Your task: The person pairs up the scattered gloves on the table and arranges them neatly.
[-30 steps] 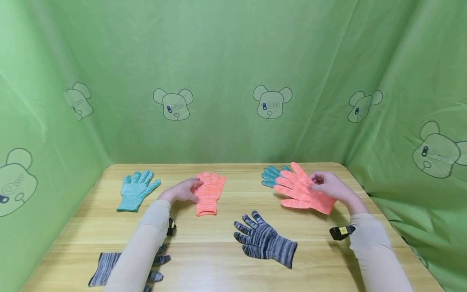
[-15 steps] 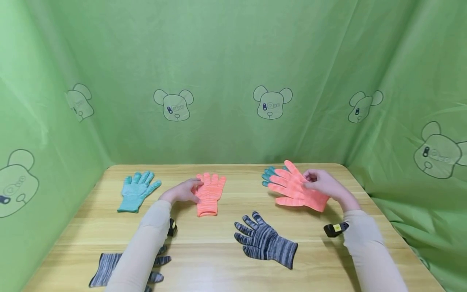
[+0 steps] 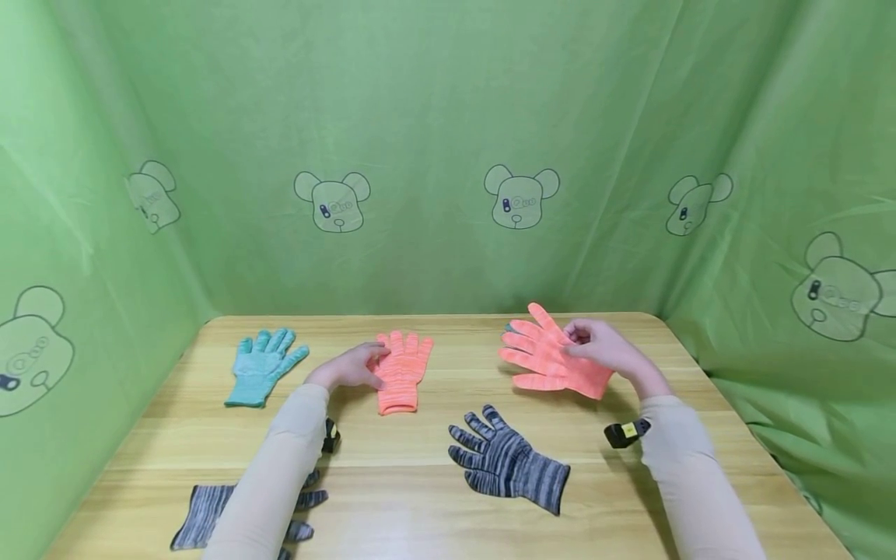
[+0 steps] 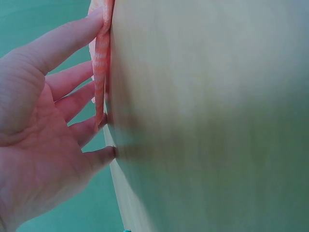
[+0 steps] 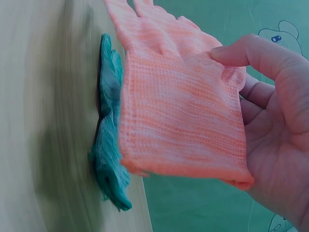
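Note:
My right hand [image 3: 609, 344] pinches an orange knit glove [image 3: 549, 359] between thumb and fingers, raised over the table at the back right. In the right wrist view the cuff of this orange glove [image 5: 183, 121] hangs down, and a teal glove [image 5: 110, 121] lies on the tabletop behind it. Only a bit of that teal glove shows in the head view. My left hand [image 3: 351, 365] rests at the left edge of a second orange glove [image 3: 402, 373], which lies flat. In the left wrist view its thumb touches the orange glove [image 4: 100, 67], with the fingers loosely spread.
Another teal glove [image 3: 262, 367] lies at the back left of the wooden table [image 3: 392, 482]. A grey-black striped glove [image 3: 509, 460] lies front centre-right; a second striped glove [image 3: 203, 515] is partly under my left forearm. Green curtains [image 3: 434, 257] enclose the table.
My right hand has moved left with the orange glove, which now covers most of the teal glove in the head view. The left hand has stayed in place.

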`<state>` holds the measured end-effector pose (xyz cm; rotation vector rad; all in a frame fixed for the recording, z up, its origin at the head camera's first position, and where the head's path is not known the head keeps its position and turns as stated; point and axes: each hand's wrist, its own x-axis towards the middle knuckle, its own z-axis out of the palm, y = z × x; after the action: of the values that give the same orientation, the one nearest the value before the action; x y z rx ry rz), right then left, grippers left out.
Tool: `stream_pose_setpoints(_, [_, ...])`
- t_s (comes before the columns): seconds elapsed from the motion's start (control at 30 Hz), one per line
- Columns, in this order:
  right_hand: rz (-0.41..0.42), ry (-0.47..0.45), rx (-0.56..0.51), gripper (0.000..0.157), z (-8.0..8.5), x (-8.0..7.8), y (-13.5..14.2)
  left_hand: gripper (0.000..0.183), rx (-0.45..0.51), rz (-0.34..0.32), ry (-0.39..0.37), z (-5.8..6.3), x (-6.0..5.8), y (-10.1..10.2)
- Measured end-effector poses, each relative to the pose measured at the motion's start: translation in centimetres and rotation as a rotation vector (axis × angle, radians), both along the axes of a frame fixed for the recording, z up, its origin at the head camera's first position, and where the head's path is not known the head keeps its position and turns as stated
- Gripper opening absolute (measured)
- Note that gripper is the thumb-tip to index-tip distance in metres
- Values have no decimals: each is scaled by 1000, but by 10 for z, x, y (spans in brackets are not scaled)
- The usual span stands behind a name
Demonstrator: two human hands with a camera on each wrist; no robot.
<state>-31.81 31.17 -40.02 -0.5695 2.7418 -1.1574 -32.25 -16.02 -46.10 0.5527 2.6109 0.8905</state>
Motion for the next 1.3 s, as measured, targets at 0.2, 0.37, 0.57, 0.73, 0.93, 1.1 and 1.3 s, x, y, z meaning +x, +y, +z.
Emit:
stream_pose_setpoints(0.2, [6, 0, -5, 21, 1, -2, -8, 78, 3, -4, 0, -1, -1, -1])
stream_pose_setpoints(0.37, [15, -7, -39, 19, 0, -6, -16, 77, 4, -10, 17, 0, -1, -1])
stream_pose_setpoints(0.57, [31, -6, -63, 18, 0, -9, -23, 77, 13, -1, 4, 0, -1, -1])
stream_pose_setpoints(0.73, [35, -16, -79, 19, -2, -11, -28, 77, 22, 1, 0, -2, -1, 0])
stream_pose_setpoints(0.93, [37, -11, -80, 18, -1, -14, -37, 78, 23, -2, 3, 0, -1, 0])
stream_pose_setpoints(1.1, [38, 5, -83, 17, -1, -19, -44, 78, 30, 3, -5, 3, 0, 0])
stream_pose_setpoints(1.3, [41, -13, -95, 15, 0, -22, -54, 77, 30, -1, -2, 2, 1, 0])
